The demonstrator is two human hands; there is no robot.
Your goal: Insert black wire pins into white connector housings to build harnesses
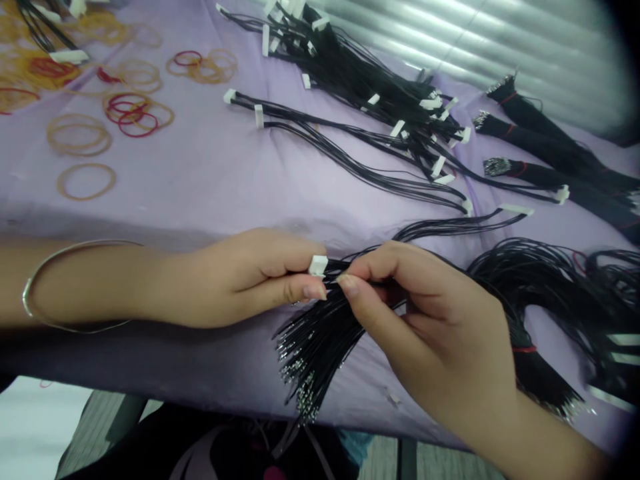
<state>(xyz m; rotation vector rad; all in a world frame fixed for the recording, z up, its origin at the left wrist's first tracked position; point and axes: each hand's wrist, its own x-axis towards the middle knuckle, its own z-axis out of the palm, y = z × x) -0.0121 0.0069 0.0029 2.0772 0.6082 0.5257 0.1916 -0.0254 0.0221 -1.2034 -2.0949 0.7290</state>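
Between thumb and forefinger, my left hand (260, 280) pinches a small white plug connector (319, 265). Just right of it, my right hand (440, 327) pinches thin black wires close to where they enter the connector. Beneath both hands a bundle of loose black wires (320, 353) fans out, its bare metal terminals pointing down and left. From behind my right hand, a black wire harness with a white connector (517, 210) at its end runs up and right. My right hand's other fingers are curled and partly hidden.
Finished-looking harnesses (370, 87) with white connectors lie piled at the back. Bound wire bundles (545, 133) lie at the right, and a curved wire bundle (525, 267) rests beside my right hand. Yellow and red rubber bands (133, 113) are scattered at left on the purple table cover (200, 173).
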